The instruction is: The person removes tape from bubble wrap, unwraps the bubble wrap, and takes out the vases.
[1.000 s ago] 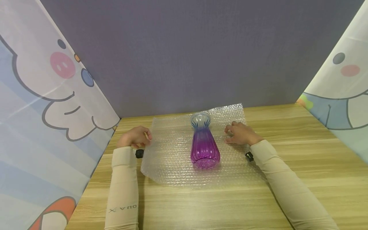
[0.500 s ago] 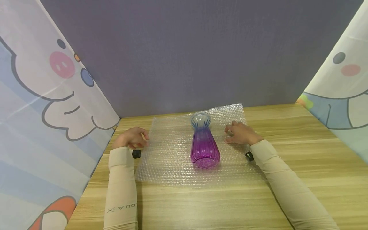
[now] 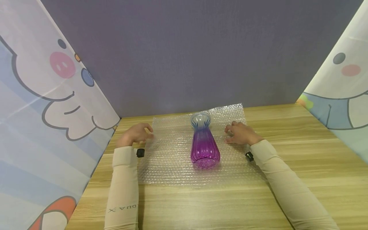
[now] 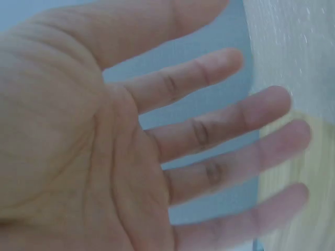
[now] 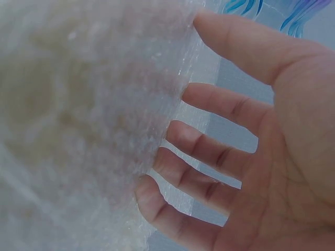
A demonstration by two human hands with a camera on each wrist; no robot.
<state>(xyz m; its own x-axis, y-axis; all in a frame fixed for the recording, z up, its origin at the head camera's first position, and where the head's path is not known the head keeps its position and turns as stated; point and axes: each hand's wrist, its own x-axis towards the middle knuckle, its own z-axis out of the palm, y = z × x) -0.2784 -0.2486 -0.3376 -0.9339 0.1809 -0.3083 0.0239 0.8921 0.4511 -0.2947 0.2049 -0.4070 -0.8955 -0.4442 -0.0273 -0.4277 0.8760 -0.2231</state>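
Note:
A ribbed glass vase [image 3: 205,145], purple shading to blue and clear at the mouth, lies on a sheet of bubble wrap [image 3: 172,159]. Its wide base points toward me. My left hand [image 3: 139,133] hovers at the sheet's left edge, fingers spread and nearly straight in the left wrist view, with nothing held. On the other side my right hand [image 3: 241,133] rests with its fingertips on the wrap, right of the vase and apart from it. In the right wrist view its fingers [image 5: 201,146] bend slightly against the wrap, and part of the vase [image 5: 309,13] shows at the top.
The wood-grain table [image 3: 195,207] ends at a grey wall [image 3: 201,57] behind the sheet. Cartoon-printed cloths [image 3: 43,127] flank it on both sides. The wrap's back edge comes close to the grey wall.
My left hand moved slightly left, then back right toward the sheet's edge. The wrap's near left corner spread outward and flattened. My right hand and the vase stayed put.

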